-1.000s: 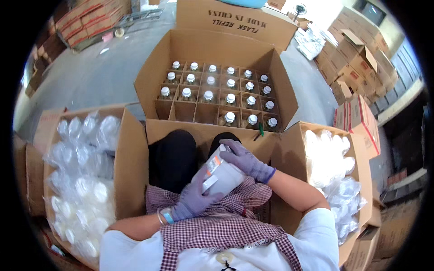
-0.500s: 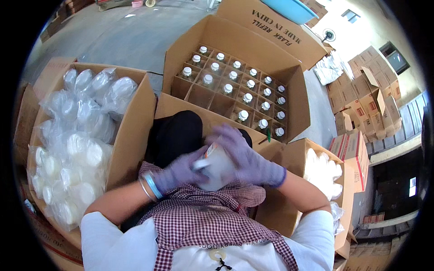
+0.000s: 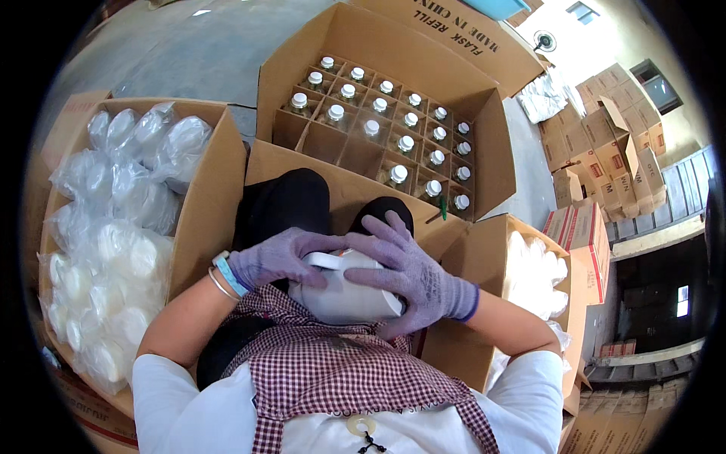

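Above my lap sits a pale grey, jug-like flask body point(image 3: 349, 293) with a white handle point(image 3: 323, 260). My left hand point(image 3: 276, 261), in a purple knit glove, grips it at the handle side, thumb above and fingers below. My right hand point(image 3: 412, 278), gloved alike, wraps the other side with its fingers spread across the top. The fingers cover much of the flask body. Just beyond my knees stands a carton point(image 3: 491, 140) with cardboard dividers, where several clear bottle-like pieces with white caps point(image 3: 406, 144) stand upright. A few front-left cells hold nothing.
At left an open carton point(image 3: 206, 193) holds white parts in clear plastic bags point(image 3: 121, 257). Another carton point(image 3: 480, 268) with white pieces point(image 3: 533, 276) stands at right. A small green tool point(image 3: 444, 208) is at the divided carton's near edge. Stacked cartons point(image 3: 605, 144) stand farther right.
The flask body has turned in my hands; its orange-marked label is now mostly covered. My right hand's fingers have spread over its top. The whole view has shifted slightly.
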Tool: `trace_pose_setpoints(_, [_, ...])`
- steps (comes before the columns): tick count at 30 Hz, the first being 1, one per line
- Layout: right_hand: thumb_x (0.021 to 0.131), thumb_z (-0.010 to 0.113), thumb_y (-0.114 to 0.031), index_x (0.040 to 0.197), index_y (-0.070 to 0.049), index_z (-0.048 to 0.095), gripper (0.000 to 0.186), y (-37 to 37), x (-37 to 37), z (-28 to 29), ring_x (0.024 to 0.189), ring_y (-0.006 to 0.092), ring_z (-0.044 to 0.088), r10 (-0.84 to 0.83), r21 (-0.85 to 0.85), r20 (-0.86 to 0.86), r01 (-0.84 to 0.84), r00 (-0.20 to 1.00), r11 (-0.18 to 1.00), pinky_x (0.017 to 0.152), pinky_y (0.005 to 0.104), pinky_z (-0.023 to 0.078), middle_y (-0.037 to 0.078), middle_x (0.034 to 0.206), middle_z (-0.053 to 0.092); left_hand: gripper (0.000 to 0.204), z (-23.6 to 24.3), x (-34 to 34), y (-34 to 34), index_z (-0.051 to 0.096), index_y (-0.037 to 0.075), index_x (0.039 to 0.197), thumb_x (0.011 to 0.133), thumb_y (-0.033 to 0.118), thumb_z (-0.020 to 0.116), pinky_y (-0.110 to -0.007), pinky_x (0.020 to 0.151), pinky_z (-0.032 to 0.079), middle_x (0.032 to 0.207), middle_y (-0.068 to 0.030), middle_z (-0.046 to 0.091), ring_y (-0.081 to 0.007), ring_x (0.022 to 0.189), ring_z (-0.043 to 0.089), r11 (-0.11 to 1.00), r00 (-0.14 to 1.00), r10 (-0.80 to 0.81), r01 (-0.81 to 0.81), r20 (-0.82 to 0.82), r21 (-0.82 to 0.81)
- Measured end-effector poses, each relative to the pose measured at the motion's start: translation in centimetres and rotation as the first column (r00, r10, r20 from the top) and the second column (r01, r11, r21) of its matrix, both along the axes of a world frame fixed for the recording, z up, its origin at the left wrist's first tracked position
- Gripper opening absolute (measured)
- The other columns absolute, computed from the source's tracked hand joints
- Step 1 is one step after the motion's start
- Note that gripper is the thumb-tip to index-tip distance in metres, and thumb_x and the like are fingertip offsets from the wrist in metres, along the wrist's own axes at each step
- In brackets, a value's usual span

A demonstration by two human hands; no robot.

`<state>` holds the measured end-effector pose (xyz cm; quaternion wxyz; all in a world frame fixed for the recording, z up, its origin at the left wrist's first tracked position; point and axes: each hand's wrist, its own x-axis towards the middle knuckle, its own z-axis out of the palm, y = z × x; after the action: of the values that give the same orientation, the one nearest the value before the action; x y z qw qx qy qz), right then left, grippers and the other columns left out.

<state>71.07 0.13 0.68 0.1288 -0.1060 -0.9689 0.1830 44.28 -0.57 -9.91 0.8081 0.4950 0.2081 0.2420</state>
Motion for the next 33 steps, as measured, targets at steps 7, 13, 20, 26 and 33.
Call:
trace_pose_setpoints(7, [0.089,0.065,-0.027,0.136,-0.009,0.056,0.051,1.7,3.9,-11.1,0.125,0.0331,0.055,-0.598,-0.805,0.068,0.398,0.799,0.44,0.108,0.0378,0.043,0.016,0.134,0.057,0.091,-0.9,7.8,-7.2,0.038,0.006,0.155,0.077,0.026,0.082,-0.038,0.095,0.052,0.126,-0.0237,0.066,-0.0307,0.112,0.068,0.79,0.63,0.552,-0.185,-0.546,0.584])
trace_pose_setpoints(13, [0.091,0.065,-0.048,0.119,-0.008,0.07,0.048,9.8,6.0,-11.8,0.108,0.0333,0.068,-0.916,-0.291,0.146,0.901,0.374,0.321,0.09,0.0411,0.055,0.016,0.119,0.07,0.094,-0.2,5.3,-5.6,0.034,0.001,0.156,0.079,0.026,0.083,-0.036,0.101,0.05,0.13,-0.0204,0.065,-0.0265,0.118,0.064,0.78,0.745,0.57,-0.36,-0.347,0.511])
trace_pose_setpoints(20, [0.084,0.069,-0.048,0.128,-0.003,0.06,0.063,17.3,16.7,-18.2,0.116,0.0344,0.066,-0.896,0.36,0.424,0.933,-0.135,0.029,0.097,0.0455,0.053,0.023,0.122,0.069,0.086,1.6,1.2,-3.6,0.04,0.004,0.155,0.079,0.024,0.076,-0.022,0.077,0.049,0.108,-0.0005,0.066,-0.0063,0.087,0.058,0.832,0.802,0.553,-0.545,-0.227,0.101])
trace_pose_setpoints(26, [0.088,0.073,-0.014,0.092,-0.007,0.063,0.013,16.5,21.7,-15.0,0.063,0.015,0.062,-0.882,-0.791,0.391,0.587,0.262,-0.176,0.06,0.0289,0.055,0.004,0.076,0.063,0.068,2.1,-1.2,-1.5,0.054,0.006,0.146,0.08,0.014,0.068,-0.017,0.052,0.034,0.081,0.0073,0.058,-0.0012,0.058,0.043,0.886,0.896,0.391,-0.428,-0.208,-0.179])
trace_pose_setpoints(33, [0.092,0.073,-0.033,0.102,-0.003,0.064,0.034,2.2,11.4,4.0,0.093,0.0191,0.068,-0.606,-0.703,0.098,0.486,0.79,0.52,0.084,0.0341,0.055,0.007,0.098,0.068,0.063,-2.2,-0.7,3.9,0.068,0.001,0.129,0.07,0.013,0.085,-0.025,0.072,0.052,0.1,-0.0031,0.073,-0.009,0.081,0.064,0.992,0.977,-0.083,0.099,-0.197,0.073])
